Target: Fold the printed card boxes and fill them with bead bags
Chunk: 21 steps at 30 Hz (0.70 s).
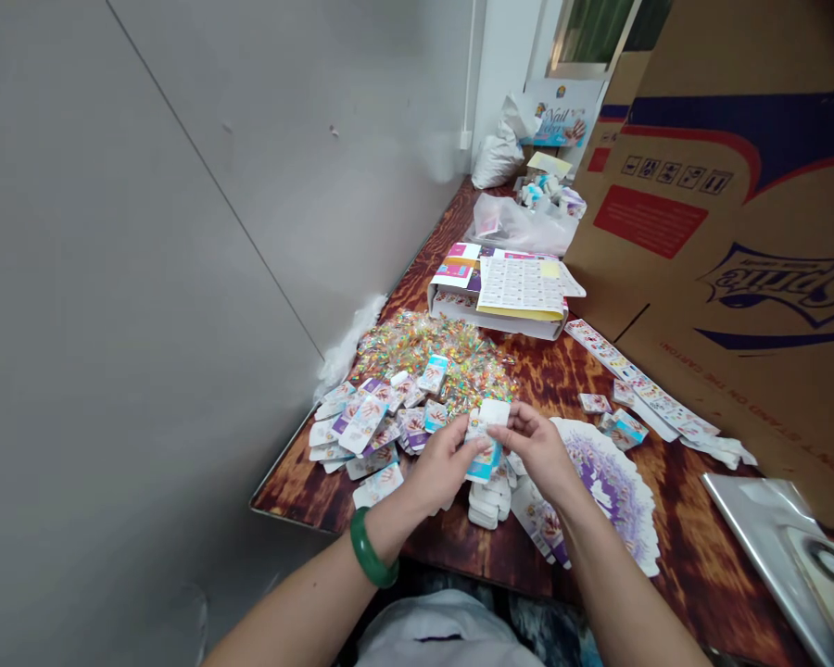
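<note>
Between my two hands is a small blue-and-white printed card box (483,456) with a white flap standing up at its top. My left hand (446,461) has its fingers closed around the box's left side. On the right side, my right hand (538,452) pinches the box near the flap. Beneath the hands lies a stack of small white boxes (487,505), partly covered. A heap of small purple, blue and white boxes (368,426) spreads to the left. Behind them is a pile of clear packets with colourful bits (431,338). Flat purple-and-white cards (622,491) fan out at right.
A wide printed box (521,324) with sheets on top stands farther back, before a translucent plastic bag (528,222). A large cardboard carton (729,269) walls off the right, and a grey wall (181,278) the left. Sticker strips (646,389) lie beside the carton.
</note>
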{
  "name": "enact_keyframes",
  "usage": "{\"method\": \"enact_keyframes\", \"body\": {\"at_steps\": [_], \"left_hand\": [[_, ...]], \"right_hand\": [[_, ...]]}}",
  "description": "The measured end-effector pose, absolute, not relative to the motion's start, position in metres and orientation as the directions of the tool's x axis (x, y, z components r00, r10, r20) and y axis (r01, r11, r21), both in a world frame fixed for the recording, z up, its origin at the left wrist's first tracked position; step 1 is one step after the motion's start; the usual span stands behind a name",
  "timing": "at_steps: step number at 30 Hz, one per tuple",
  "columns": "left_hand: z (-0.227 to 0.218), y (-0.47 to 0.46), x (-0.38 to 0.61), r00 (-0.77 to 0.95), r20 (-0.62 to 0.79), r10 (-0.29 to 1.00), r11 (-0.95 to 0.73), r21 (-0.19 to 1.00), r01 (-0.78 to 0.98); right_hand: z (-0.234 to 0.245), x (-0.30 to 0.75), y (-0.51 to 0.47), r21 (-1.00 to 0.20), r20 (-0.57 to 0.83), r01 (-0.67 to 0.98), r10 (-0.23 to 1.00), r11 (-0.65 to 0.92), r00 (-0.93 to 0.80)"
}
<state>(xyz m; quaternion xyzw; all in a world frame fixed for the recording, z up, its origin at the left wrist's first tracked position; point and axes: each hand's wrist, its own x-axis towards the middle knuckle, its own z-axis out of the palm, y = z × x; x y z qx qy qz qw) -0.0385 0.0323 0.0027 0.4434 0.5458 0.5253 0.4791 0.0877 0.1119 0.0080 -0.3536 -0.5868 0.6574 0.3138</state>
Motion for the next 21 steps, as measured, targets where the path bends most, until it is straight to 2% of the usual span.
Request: {"method": "enact_keyframes", "body": {"at_steps": [3,7,10,16,21], "left_hand": [[0.003,0.034,-0.044,-0.019,-0.084,0.996,0.078,0.974,-0.211],[0.007,0.033,-0.048,-0.116,-0.139,0.984,0.098,0.948,-0.304],[0.01,0.032,-0.048,-0.129,-0.13,0.983,0.081,0.94,-0.33],[0.012,0.031,-0.057,0.0,-0.119,0.993,0.116,0.963,-0.242],[0.011,0.027,-0.06,0.028,-0.098,0.995,0.099,0.994,-0.048]], "right_hand": [[0.002,0.088,0.11,-0.987,-0.057,-0.108,0.889,-0.119,-0.453],[0.001,0.089,0.105,-0.993,0.048,-0.119,0.924,0.003,-0.379],[0.002,0.091,0.102,-0.998,0.045,-0.065,0.917,0.021,-0.396],[0.006,0.097,0.103,-1.0,0.01,0.001,0.859,0.012,-0.511],[0.008,0.098,0.106,-0.982,0.095,0.076,0.799,0.174,-0.594]]}}
